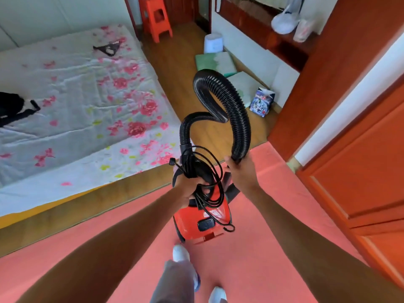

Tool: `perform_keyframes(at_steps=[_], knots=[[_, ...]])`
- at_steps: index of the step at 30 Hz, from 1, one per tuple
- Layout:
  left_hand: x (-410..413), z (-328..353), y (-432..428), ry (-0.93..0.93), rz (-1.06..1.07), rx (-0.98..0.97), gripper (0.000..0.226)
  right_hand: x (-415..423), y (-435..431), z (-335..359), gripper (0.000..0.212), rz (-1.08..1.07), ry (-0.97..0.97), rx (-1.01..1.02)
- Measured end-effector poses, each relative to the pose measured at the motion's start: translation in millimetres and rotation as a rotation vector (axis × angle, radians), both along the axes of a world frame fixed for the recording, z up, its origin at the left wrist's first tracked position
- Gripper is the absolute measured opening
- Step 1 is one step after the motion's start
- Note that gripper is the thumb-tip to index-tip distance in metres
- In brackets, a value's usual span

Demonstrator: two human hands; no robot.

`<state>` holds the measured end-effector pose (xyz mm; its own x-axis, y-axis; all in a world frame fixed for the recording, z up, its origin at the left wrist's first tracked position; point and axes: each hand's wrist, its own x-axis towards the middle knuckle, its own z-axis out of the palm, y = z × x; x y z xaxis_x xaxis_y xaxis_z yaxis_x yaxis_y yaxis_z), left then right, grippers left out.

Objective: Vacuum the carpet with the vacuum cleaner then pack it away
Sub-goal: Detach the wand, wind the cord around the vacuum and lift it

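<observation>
Above the carpet [269, 259], left grip [187, 188] clasps coiled cord [190, 166], right grip [241, 174] clasps hose [239, 119].

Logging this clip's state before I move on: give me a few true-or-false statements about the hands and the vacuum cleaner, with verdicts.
1. The left hand grips the coiled cord. True.
2. The right hand is free and holds nothing. False: it holds the end of the black hose.
3. The vacuum cleaner is blue. False: it is red.
4. The hose loops up in the air above the carpet. True.
5. An orange stool stands beyond the bed. True.
</observation>
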<state>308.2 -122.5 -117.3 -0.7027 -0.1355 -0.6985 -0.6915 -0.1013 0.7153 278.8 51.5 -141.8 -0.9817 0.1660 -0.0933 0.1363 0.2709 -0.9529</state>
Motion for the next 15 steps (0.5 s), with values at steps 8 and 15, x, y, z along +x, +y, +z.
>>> perform_keyframes(at_steps=[8,15], knots=[[-150.6,-35.5,86.4,-0.083,-0.083,0.098,0.027,-104.7,53.8,7.7,0.025,-0.180,-0.137,0.127],[-273.3,-50.4,170.3,-0.156,-0.193,0.127,0.018,-215.3,124.6,14.3,0.027,-0.346,-0.248,0.203]])
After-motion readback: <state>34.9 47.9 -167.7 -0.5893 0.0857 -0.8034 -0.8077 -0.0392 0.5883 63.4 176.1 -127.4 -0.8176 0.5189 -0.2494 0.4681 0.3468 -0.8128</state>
